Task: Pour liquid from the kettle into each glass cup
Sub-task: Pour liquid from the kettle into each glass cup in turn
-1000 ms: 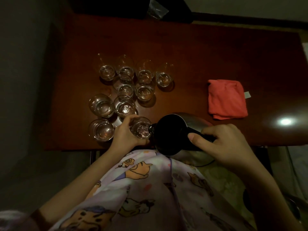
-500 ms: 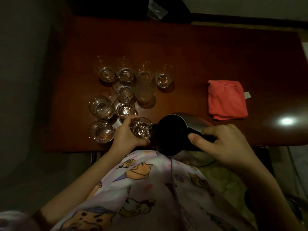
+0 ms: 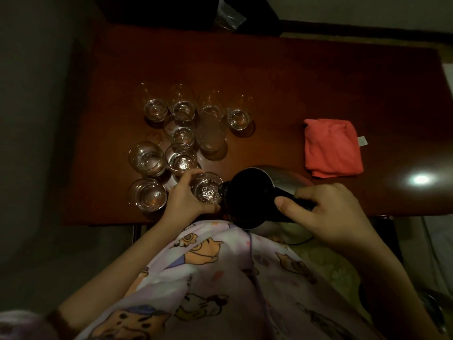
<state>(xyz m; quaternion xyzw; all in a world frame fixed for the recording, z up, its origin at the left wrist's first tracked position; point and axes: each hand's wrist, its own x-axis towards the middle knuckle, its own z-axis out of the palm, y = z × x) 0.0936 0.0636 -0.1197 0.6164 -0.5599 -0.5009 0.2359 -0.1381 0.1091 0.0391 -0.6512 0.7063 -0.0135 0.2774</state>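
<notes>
My right hand (image 3: 326,212) grips the black handle of a steel kettle (image 3: 250,197), which is tilted left with its spout at the rim of a glass cup (image 3: 207,190). My left hand (image 3: 186,200) holds that cup near the table's front edge; bubbling liquid shows inside it. Several other glass cups stand in a cluster behind and left of it, among them a short one (image 3: 147,195) at the front left, another (image 3: 181,159) just behind my left hand, and a tall one (image 3: 211,133) further back. Most hold clear liquid.
The dark red wooden table (image 3: 294,94) carries a folded pink cloth (image 3: 332,147) at the right. A lamp glare (image 3: 420,179) shines on the right front of the table. A dark object with a clear bag (image 3: 229,17) sits at the far edge.
The kettle stays tilted at the held cup and both hands hold their places. The view has shifted slightly; the liquid in the cup keeps bubbling.
</notes>
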